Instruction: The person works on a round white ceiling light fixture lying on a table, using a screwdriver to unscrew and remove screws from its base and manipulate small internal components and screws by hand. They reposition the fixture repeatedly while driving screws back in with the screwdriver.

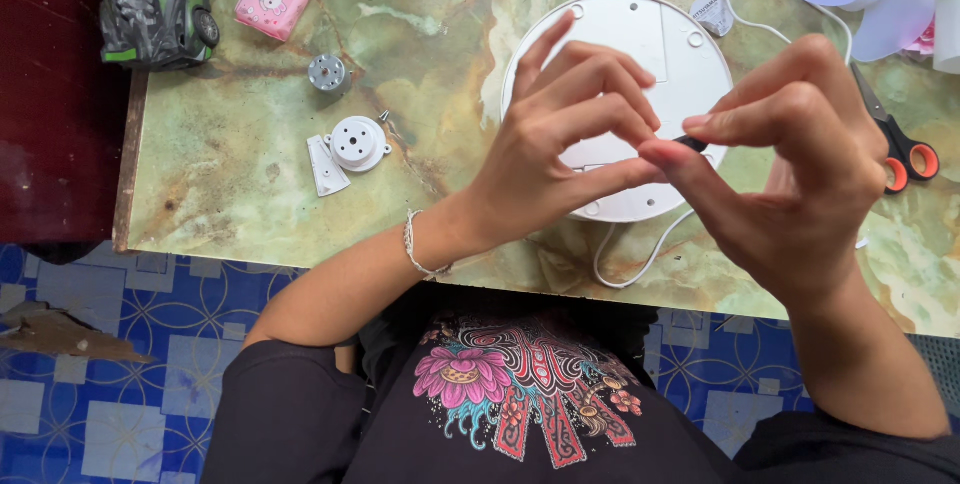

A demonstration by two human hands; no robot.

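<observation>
Spreading across most of the view, a green marbled desk (250, 174) is seen from above, and on it a round white disc-shaped base (690, 74) is laid flat with a white cable (640, 264) looped from under it toward the near edge. Above that base both hands are raised: the left hand (560, 144) is held with its upper fingers fanned loosely, and the right hand (800, 164) is curled in from the other side. A small dark part (692, 143) is pinched between the meeting fingertips, so the grip of each hand is narrowed to a fine pinch on it, with only a sliver of the piece shown; what kind of part it is cannot be told. Because so little of it is held, a slip is judged the main risk: the piece could be dropped onto the base or rolled off the near edge onto the blue patterned floor (120, 394), where it would be hard to find. The cable could also be caught by a wrist and the base dragged. Off to the side, orange-handled scissors (905, 159) are lying close to the right hand, while a white round cap (357, 142), a small metal motor (327, 72) and loose screws (383, 118) are scattered well apart to the left and could be swept away by a forearm.
</observation>
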